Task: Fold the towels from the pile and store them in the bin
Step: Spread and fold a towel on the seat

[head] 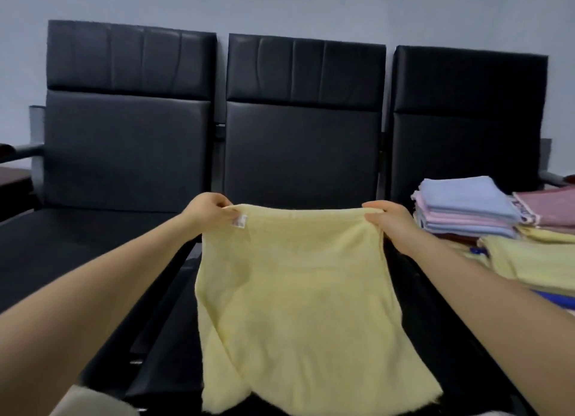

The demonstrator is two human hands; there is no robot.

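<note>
A pale yellow towel (305, 306) hangs spread out in front of me over the middle black seat. My left hand (208, 211) pinches its upper left corner, beside a small white label. My right hand (389, 221) grips the upper right corner. The top edge is stretched between both hands and the cloth drapes down toward me. On the right seat lies the pile of towels (466, 207), with blue and pink ones stacked and yellow ones (535, 260) lower down. No bin is in view.
Three joined black padded chairs (298, 135) stand against a grey wall. A pink towel (547, 207) lies at the far right edge. A blue item (557, 300) shows under the yellow towels. A dark wooden surface (12, 179) is at the far left.
</note>
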